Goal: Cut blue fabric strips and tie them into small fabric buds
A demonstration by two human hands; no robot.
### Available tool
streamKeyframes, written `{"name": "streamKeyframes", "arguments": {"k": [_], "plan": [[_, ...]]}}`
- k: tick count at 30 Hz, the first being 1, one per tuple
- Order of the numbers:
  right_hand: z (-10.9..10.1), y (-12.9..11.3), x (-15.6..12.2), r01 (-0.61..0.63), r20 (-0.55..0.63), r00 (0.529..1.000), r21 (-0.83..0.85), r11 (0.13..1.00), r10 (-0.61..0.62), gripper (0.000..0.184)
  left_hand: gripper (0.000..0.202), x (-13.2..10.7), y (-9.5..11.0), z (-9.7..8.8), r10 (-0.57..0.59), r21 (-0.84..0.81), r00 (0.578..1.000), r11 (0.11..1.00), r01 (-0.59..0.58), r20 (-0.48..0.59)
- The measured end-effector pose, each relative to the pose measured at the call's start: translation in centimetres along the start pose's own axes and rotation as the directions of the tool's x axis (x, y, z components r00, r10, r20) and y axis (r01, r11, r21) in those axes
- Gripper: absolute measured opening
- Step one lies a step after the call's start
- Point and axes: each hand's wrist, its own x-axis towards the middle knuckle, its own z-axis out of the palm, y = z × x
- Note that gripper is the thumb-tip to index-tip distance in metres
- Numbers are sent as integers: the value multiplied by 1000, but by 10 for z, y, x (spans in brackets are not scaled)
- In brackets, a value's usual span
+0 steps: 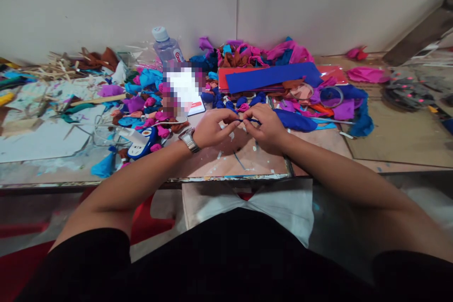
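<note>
My left hand (215, 127), with a metal watch (189, 140) on its wrist, pinches a thin, dark blue twisted strip (241, 121) between thumb and fingers. Close beside it, my right hand (265, 127) pinches the same strip, so the fingertips of both hands nearly meet above the table. A wider blue piece of thin, soft material (297, 121) emerges from behind the right hand; whether it joins the strip is hidden. Just beyond the fingers lie several small blue and pink bunched pieces (242, 102). A flat blue sheet (272, 78) rests on red sheets behind them.
A bottle (166, 47) and a lit phone (194, 106) stand beyond my left hand. Left of it are a power strip (143, 144) with a cable and many coloured scraps (136, 104). A tape roll (331, 96) lies to the right; the wall (198, 4) rises behind.
</note>
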Motion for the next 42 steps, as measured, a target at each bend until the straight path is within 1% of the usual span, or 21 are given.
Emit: {"name": "streamKeyframes", "arguments": {"k": [6,8,10,12,14,15,17,19,22,24,27,29,31,32,33,35,36,37,38,40,42], "plan": [[0,0,0,13,3,1000,-6,1000,-13,12,35,2,4,-4,-34,-78,999,996,34,13],[-1,0,0,24,8,1000,-27,999,-24,13,44,4,2,-4,-83,-179,992,979,99,94],[-1,1,1,53,18,998,-61,997,-52,15,56,4,0,-2,-150,-356,958,905,232,243],[-1,2,1,90,29,996,-93,992,-88,16,63,4,-3,2,-221,-521,901,754,400,372],[-1,2,0,123,37,992,-111,986,-119,18,58,4,-5,4,-262,-594,870,647,479,417],[-1,2,0,135,39,991,-117,984,-131,18,56,4,-5,5,-262,-598,868,640,483,421],[-1,3,0,144,34,989,-125,982,-141,17,54,5,-3,4,-229,-554,891,715,427,391],[-1,4,0,142,16,990,-132,981,-141,16,56,6,-1,1,-178,-453,931,834,315,320],[1,6,0,118,-17,993,-111,987,-120,16,51,5,0,-2,-86,-185,981,976,118,173],[4,7,-1,90,-26,995,-65,994,-92,15,44,4,-2,-3,14,53,996,998,-19,89],[7,7,-1,35,3,999,-6,999,-35,11,39,2,-5,-3,95,246,990,962,-119,104],[7,6,-2,16,21,1000,-11,1000,-15,10,42,3,-5,-3,40,201,991,977,-65,127],[6,5,-1,30,14,999,-41,999,-30,10,53,4,-3,-2,-75,-14,978,997,79,197],[5,5,-1,48,7,999,-59,997,-48,10,60,4,-3,0,-138,-176,953,966,190,269],[4,4,-1,70,4,998,-77,995,-70,10,67,4,-2,1,-200,-330,914,887,322,354],[3,3,-1,128,12,992,-112,985,-127,11,69,3,-2,5,-288,-539,812,628,561,509],[2,3,-1,165,17,986,-127,978,-164,12,66,3,-3,6,-299,-598,775,503,624,557],[1,3,-1,201,20,979,-138,970,-201,13,62,2,-3,7,-300,-628,757,427,651,580],[1,3,-1,233,18,972,-147,961,-233,13,59,2,-3,8,-299,-635,748,398,663,593],[0,4,-1,266,6,963,-158,951,-268,13,59,2,-3,7,-279,-628,761,437,644,586],[0,4,-1,253,-1,967,-164,954,-256,12,58,3,-3,4,-249,-564,810,610,557,531]]}}
